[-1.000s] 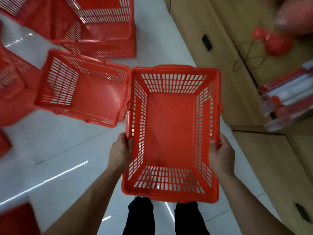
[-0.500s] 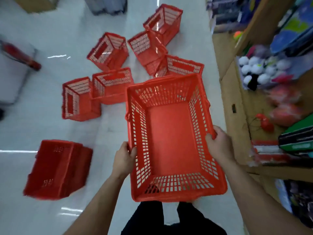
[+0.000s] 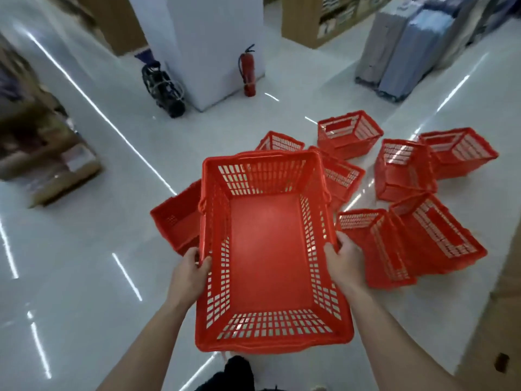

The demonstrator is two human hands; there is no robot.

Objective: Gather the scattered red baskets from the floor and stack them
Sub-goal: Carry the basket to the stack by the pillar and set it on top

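Observation:
I hold an empty red slatted basket point(image 3: 267, 249) upright in front of me, above the floor. My left hand point(image 3: 189, 273) grips its left rim and my right hand point(image 3: 342, 262) grips its right rim. Several other red baskets lie scattered on the glossy white floor beyond it. One lies on its side just left of the held basket point(image 3: 176, 218). Two lie tipped over at the right point(image 3: 375, 246) point(image 3: 437, 238). More baskets sit farther back point(image 3: 348, 134) point(image 3: 403, 167) point(image 3: 458, 152) point(image 3: 341, 174).
A white pillar point(image 3: 214, 43) stands ahead with a red fire extinguisher point(image 3: 248, 70) and a black bag point(image 3: 163, 88) at its base. Suitcases point(image 3: 406, 46) stand at the back right. Cardboard boxes point(image 3: 48, 156) sit at the left. A wooden shelf edge point(image 3: 507, 306) runs along the right.
My view has swung leftward: the scattered baskets now lie to the right and behind the held basket, and the shelf has slid to the frame's right edge. Both hands keep the same grip.

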